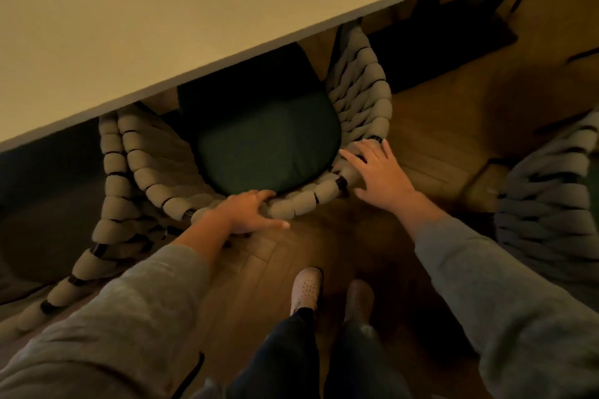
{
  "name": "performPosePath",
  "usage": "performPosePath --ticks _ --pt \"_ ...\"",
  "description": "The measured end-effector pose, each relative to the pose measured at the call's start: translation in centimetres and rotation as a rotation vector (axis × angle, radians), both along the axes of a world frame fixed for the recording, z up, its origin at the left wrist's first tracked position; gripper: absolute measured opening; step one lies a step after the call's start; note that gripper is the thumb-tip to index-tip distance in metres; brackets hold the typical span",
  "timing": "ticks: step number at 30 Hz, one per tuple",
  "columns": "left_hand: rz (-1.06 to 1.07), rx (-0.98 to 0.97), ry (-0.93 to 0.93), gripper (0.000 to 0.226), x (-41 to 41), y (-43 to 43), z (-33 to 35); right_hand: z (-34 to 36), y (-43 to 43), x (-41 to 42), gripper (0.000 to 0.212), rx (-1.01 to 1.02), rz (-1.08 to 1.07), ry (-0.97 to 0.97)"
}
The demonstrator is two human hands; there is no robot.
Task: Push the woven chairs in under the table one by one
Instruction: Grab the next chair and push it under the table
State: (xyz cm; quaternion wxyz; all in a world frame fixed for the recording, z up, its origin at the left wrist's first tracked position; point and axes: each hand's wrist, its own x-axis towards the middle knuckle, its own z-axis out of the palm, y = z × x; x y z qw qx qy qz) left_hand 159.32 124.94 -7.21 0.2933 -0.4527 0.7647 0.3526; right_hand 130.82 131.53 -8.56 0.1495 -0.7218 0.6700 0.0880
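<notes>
Head view: looking down over both arms at a chair drawn up to the table edge.
Table [162,26]: pale top filling the upper left, its edge running diagonally from lower left to upper right.
Woven chair [152,172]: a curved back and arms of thick beige rope; the arm ends and the front of the seat lie under the table edge, while the rounded back stands out toward the person.
Seat cushion [269,146]: dark green, lying inside the rope curve, its far part shaded by the table.
Left hand [249,210]: holds the top rim at the middle of the chair back, fingers curled over to the inner side, thumb stretched along the outer side.
Right hand [376,172]: fingers spread and straight, palm laid against the rim where the back turns into the right arm.
Sleeves: grey, covering both forearms to the wrists.
Second woven chair [551,204]: at the right edge, greyer in the dim light, standing out on the floor apart from the first.
Floor [437,139]: brown wooden boards.
Shoes [306,285]: light, perforated, below dark trousers, just behind the chair back.
</notes>
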Motion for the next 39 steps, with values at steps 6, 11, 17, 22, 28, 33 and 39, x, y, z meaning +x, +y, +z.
performPosePath --ticks 6,11,17,22,28,33,39 --pt "-0.231 -0.302 0.376 0.068 -12.6 -0.7 1.1 2.1 6.5 -8.6 0.084 -0.080 -0.451 -0.018" --pt "-0.550 -0.417 0.543 0.057 -25.7 1.5 1.5 2.2 16.0 -17.1 0.090 -0.115 -0.782 0.039" --pt "-0.933 -0.447 0.420 0.071 -40.4 7.0 2.0 1.8 25.2 -25.1 0.103 0.052 -1.156 -0.016" --pt "-1.127 -0.522 0.348 0.085 -48.7 9.9 2.0 0.5 27.9 -27.9 0.111 0.138 -1.228 -0.048" --pt "-1.353 -0.655 0.307 0.086 -56.9 8.3 1.8 -0.7 24.5 -30.2 0.121 0.152 -1.328 -0.275" --pt "-1.627 -0.755 0.182 0.069 -63.3 6.6 1.5 -1.7 18.7 -31.4 0.108 0.139 -1.401 -0.446" --pt "-1.952 -0.789 0.083 0.055 -68.5 6.9 -0.2 -3.1 17.1 -31.8 0.069 0.140 -1.398 -0.396"
